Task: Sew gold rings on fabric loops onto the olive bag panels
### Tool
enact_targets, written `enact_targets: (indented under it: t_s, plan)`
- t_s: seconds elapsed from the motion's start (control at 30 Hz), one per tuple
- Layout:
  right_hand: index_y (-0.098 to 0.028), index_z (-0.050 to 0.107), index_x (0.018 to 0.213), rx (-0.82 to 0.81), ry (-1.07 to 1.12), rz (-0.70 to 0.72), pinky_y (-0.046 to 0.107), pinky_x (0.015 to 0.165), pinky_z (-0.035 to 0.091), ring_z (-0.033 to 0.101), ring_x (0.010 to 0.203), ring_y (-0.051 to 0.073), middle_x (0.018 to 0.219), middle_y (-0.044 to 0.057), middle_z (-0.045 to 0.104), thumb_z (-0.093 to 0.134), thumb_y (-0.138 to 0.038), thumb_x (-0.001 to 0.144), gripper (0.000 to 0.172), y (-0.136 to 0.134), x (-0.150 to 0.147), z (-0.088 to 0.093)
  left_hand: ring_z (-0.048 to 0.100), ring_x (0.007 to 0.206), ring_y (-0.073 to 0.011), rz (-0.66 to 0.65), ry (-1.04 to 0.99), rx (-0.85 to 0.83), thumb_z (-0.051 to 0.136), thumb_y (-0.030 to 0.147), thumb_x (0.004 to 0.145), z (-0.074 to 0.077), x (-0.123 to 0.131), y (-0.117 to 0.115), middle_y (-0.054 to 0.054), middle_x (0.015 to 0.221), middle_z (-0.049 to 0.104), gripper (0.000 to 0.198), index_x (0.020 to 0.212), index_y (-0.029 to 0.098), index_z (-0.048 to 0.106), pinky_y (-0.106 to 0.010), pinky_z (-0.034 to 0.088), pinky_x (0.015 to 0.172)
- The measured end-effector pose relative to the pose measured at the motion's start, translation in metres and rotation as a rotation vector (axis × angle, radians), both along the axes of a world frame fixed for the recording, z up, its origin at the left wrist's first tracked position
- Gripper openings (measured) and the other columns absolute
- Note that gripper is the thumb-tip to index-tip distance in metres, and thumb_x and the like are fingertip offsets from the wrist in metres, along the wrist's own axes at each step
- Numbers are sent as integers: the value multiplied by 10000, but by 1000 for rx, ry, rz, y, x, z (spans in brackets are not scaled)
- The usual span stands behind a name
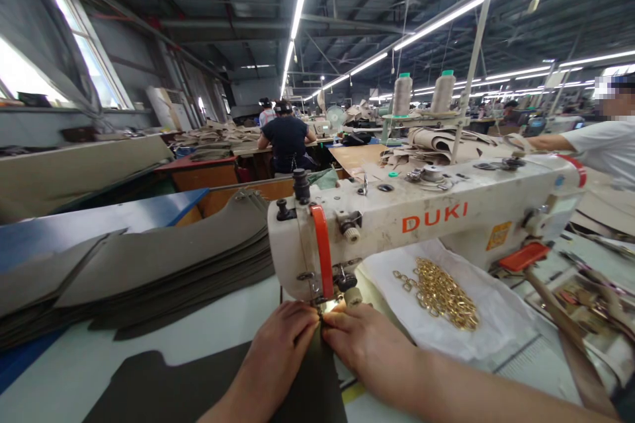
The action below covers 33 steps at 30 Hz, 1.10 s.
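Note:
Under the head of a white sewing machine [436,211], both hands meet close by the lit needle area. My left hand [285,340] lies over a dark grey-brown fabric panel [188,386], its fingers pressed together at the panel's edge beside the presser foot. From the right, my right hand [367,344] reaches in with thumb and fingers closed at the same spot. Whatever its fingertips pinch is hidden. The panel spreads across the table toward me and to the left, its far end showing a notched outline.
A stack of dark cut panels [198,258] lies to the left. Gold-coloured metal rings [446,294] are heaped on a white sheet [501,330] at the right, near a tray of small parts [590,304]. Thread cones [402,96] stand behind the machine. A person [608,145] works at the right.

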State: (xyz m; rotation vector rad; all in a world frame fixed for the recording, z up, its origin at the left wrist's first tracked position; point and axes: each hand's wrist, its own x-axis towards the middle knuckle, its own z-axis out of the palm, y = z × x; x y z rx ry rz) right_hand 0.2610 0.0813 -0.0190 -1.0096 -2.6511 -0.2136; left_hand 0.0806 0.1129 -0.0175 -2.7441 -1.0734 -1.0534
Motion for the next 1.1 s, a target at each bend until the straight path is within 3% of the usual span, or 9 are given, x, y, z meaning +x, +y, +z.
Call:
enact_targets:
  t_s: [0.37,0.53,0.9,1.1]
  plan:
    - [-121,612,929,-2,51,-29,315,832,457,581,920,202,959,74,666,584,-163,879,72,-4,-1,0,677,743,-166,25,-12,-46,509,121,811,2,1,-2,-16,770,721,191,748,219,660,-275,571,707]
    - [-137,613,961,4,104,35,312,873,436,570,983,190,991,67,672,562,-188,900,95,-10,3,1,675,764,-173,21,12,-22,522,107,809,3,0,-5,-23,782,724,190,748,213,668,-293,576,720]
    - [-128,613,990,-12,94,130,284,932,426,585,1005,179,1032,71,667,478,-187,939,157,-10,7,-2,673,998,-214,68,191,94,422,239,902,-11,-16,-25,-105,1096,712,300,1078,148,648,-375,556,872]
    - [-122,617,940,-21,42,114,278,920,439,587,1003,180,1060,82,659,467,-189,944,165,-12,5,4,650,1048,-192,47,257,108,410,187,894,-12,-16,-25,-86,1171,680,318,1116,164,636,-343,522,925]
